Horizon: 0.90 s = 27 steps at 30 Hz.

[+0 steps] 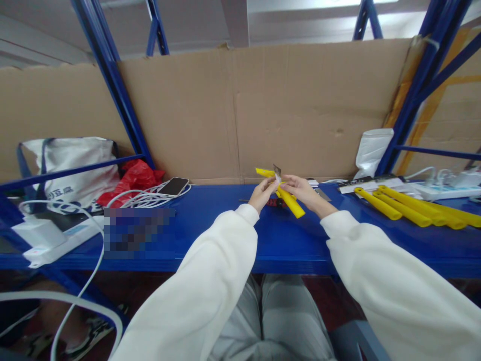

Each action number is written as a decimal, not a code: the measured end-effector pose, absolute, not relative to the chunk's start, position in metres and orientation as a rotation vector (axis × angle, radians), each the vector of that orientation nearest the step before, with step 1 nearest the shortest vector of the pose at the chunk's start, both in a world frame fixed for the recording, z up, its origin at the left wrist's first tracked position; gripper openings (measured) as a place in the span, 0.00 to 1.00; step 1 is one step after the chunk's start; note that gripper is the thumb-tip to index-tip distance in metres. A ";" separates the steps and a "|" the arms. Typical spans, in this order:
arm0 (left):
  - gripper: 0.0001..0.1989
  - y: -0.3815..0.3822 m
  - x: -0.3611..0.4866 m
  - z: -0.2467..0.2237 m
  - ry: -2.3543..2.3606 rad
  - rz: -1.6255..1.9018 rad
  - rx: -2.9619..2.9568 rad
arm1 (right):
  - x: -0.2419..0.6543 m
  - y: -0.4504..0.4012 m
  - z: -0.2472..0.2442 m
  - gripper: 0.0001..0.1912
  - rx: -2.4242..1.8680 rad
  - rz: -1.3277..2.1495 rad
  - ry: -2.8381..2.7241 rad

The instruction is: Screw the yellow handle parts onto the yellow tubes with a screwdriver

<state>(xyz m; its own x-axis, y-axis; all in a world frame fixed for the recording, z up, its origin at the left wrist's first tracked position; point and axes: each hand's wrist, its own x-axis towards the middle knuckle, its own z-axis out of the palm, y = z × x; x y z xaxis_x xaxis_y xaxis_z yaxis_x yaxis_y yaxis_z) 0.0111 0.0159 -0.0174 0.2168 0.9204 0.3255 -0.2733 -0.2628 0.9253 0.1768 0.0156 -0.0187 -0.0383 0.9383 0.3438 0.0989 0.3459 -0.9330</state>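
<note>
Holding a yellow stick (291, 201) above the blue shelf (225, 235), both hands meet at its upper part, where a small silvery tag or wrapper (277, 173) sticks up between the fingers. The left hand (262, 193) pinches near the top of the piece with fingers closed on it, and the right hand (302, 190) is wrapped around the stick just beside it, so the two hands are touching or nearly so. The step in hand looks like fitting or peeling that small tag at the stick's joint; any further move would call for a fine pinch and a steady grip, since the tag is tiny and partly hidden. The stick's long axis runs from about ten o'clock to four o'clock, its free lower end pointing toward four o'clock and down at the shelf, while a shorter yellow end (264, 173) juts out toward ten o'clock behind the left hand. At three o'clock, well apart, a row of yellow sticks (409, 209) lies on the shelf. At nine o'clock lie a phone (173, 186), white cables (139, 198), a red bag (131, 180) and a white tote bag (75, 170); a cardboard wall (263, 110) stands at twelve o'clock.
</note>
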 end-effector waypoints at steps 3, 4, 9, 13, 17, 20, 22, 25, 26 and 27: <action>0.12 0.016 0.011 -0.017 0.728 1.284 1.421 | 0.176 0.015 -0.020 0.17 -1.024 0.920 -1.462; 0.12 0.017 0.011 -0.018 0.729 1.271 1.442 | 0.175 0.016 -0.020 0.16 -1.022 0.920 -1.466; 0.09 0.020 0.012 -0.022 0.705 1.251 1.509 | 0.171 0.015 -0.020 0.13 -1.021 0.879 -1.448; 0.07 0.025 0.011 -0.023 0.734 1.325 1.446 | 0.169 0.011 -0.017 0.07 -1.019 0.830 -1.459; 0.08 0.024 0.013 -0.020 0.764 1.422 1.323 | 0.170 0.008 -0.011 0.05 -1.058 0.752 -1.383; 0.07 0.019 0.014 -0.016 0.778 1.474 1.218 | 0.170 0.005 -0.007 0.07 -1.158 0.734 -1.301; 0.07 0.017 0.015 -0.014 0.761 1.493 1.152 | 0.170 0.004 -0.007 0.05 -1.236 0.755 -1.277; 0.07 0.015 0.013 -0.011 0.718 1.496 1.065 | 0.171 0.004 -0.008 0.03 -1.252 0.830 -1.300; 0.07 0.014 0.013 -0.010 0.705 1.494 1.039 | 0.171 0.005 -0.009 0.03 -1.225 0.860 -1.304; 0.07 0.014 0.012 -0.010 0.693 1.492 1.013 | 0.172 0.006 -0.009 0.04 -1.188 0.892 -1.299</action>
<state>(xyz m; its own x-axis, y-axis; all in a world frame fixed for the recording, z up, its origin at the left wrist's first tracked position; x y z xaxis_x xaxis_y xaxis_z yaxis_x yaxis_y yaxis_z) 0.0122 0.0139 -0.0097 0.0187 0.9770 0.2125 -0.4681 -0.1793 0.8653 0.1721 0.0056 -0.0088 0.1130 0.9674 0.2268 0.1355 0.2112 -0.9680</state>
